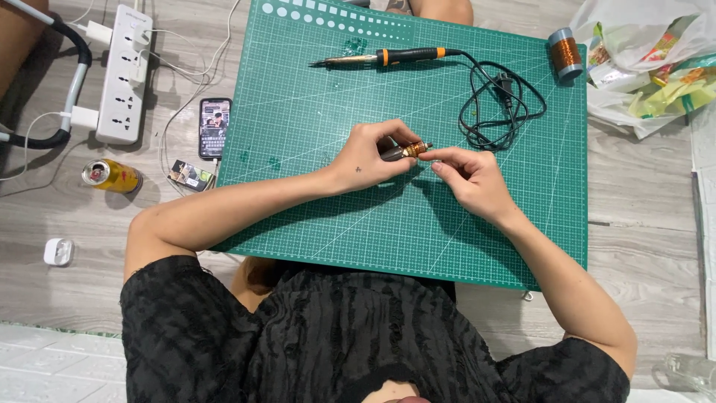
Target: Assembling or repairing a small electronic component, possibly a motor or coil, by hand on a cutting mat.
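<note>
Black textured top at the bottom edge, both bare forearms reaching up over a green cutting mat (335, 224) laid on a grey wood-look floor (641, 201).

Left hand (365, 158) closed around a small dark cylindrical part (406, 151) with a copper-wound end, gripped near its dark end, fingers curled over the top. Right hand (468, 177) meeting it from the other side, thumb and forefinger pinched narrow at the copper tip; whether a fine wire is held there, too small to tell. Part held just above the mat, about mid-mat, between the two hands.

Beyond the hands, on the mat: black and orange soldering iron (388, 57) lying flat near the far edge, tip pointing left, its black cord (496, 104) coiled loosely to the right, near the right hand. Spool of copper wire (564, 54) upright at the far right corner of the mat.

Left of the mat, on the floor: smartphone (215, 127) with lit screen just beside the mat edge, small dark box (191, 175) near it, yellow drink can (112, 175) on its side, white power strip (124, 75) with plugs in it farther up, small white case (57, 251) well apart.

Far right: crumpled plastic bags (649, 67) with colourful packets inside.
</note>
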